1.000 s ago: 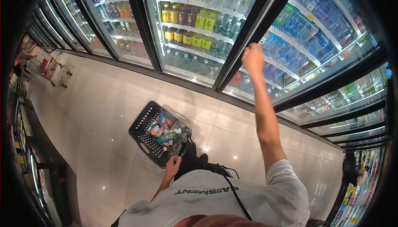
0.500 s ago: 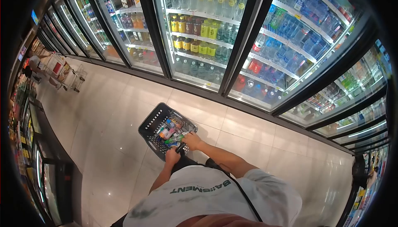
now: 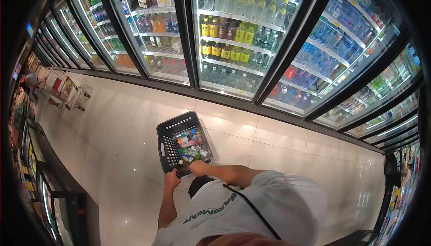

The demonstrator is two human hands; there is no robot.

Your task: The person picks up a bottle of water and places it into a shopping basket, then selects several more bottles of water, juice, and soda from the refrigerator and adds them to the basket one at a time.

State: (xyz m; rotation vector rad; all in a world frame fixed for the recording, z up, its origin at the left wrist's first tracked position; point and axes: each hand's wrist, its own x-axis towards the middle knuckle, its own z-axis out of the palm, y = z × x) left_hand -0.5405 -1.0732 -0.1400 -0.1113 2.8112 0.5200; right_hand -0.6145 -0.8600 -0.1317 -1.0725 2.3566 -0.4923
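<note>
A dark grey shopping basket [image 3: 162, 131] with perforated walls hangs or stands in front of me, tilted, above the tiled floor. Inside lie several bottles and packs, among them a green bottle [image 3: 194, 153] and a white-and-pink pack [image 3: 184, 141]. My left hand [image 3: 171, 178] is closed around the dark basket handle at the near left corner. My right hand [image 3: 199, 168] is closed at the near rim, beside a bottle with a yellowish cap [image 3: 181, 161]; its fingertips and what they hold are hidden.
Glass-door drink coolers [image 3: 235, 44] stocked with bottles line the far side. A person beside a shopping cart [image 3: 67, 88] is at the far left. Dark display shelving [image 3: 58, 201] stands at the near left, more shelves [image 3: 399, 192] at the right.
My body and view have turned, and the basket has swung round relative to me. My left hand has shifted left and down; my right hand has moved slightly left and down.
</note>
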